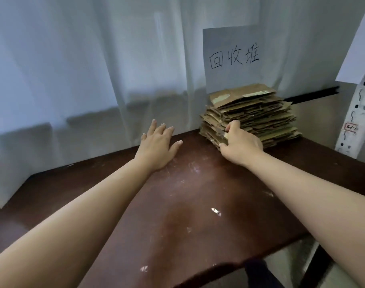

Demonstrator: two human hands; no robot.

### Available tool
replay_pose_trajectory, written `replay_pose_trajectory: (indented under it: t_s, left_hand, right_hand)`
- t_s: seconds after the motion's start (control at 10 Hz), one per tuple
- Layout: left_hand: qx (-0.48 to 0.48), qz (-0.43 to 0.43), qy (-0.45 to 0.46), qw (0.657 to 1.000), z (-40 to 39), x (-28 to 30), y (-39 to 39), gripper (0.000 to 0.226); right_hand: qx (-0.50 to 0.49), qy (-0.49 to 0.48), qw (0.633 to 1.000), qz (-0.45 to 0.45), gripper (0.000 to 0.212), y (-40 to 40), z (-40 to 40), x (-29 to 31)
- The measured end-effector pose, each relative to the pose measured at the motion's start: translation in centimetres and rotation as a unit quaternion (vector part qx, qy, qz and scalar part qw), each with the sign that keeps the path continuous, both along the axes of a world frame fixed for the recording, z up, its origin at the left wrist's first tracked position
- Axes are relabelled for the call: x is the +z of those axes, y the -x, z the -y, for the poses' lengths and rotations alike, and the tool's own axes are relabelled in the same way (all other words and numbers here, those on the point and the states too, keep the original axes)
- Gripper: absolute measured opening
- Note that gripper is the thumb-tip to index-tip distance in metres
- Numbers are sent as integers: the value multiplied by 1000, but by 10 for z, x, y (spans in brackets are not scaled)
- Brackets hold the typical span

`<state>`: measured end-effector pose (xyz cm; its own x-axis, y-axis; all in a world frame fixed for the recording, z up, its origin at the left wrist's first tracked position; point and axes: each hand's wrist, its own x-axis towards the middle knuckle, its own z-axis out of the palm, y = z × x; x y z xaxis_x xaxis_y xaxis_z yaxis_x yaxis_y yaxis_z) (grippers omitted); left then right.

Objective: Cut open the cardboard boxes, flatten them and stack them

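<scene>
Cardboard stack (254, 113) gripped by right hand (241, 145), left hand (157, 145) spread flat, paper sign (232, 57) behind

L hand (157, 145) flat, spread; R hand (241, 145) curled, gripping.

A stack (252, 115) of flattened cardboard sits at the far right of the dark brown bench (190, 204), right of frame centre. A white sign (232, 57) with handwritten characters stands behind it, against pale curtains (84, 65). The right hand (242, 142) grips the stack's near left corner, fingers (229, 127) curled into the layers. The left hand (158, 142) lies flat with fingers spread, left of the stack and apart from it.
</scene>
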<state>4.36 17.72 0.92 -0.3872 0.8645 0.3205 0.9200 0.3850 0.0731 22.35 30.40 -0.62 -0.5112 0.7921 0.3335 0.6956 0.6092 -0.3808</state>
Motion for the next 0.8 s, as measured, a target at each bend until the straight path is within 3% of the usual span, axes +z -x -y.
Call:
replay_pose_trajectory:
  t_s: [0.2,0.3,0.4,0.8]
  left_hand:
    - [42,32,26,998,74,-42,9,61]
    - [62,58,41,996,100,-62,11,61]
    - [69,77,46,994,114,-77,12,61]
    - [52,80,52,994,109,-92,12,61]
  right_hand:
    - [72,83,994,24,43,34,64,-26]
    - [89,117,989,32,35,47,82,-46]
    - [80,104,990,50,27,52,90,-63]
    - [103,29,991,78,34,47,89,-80]
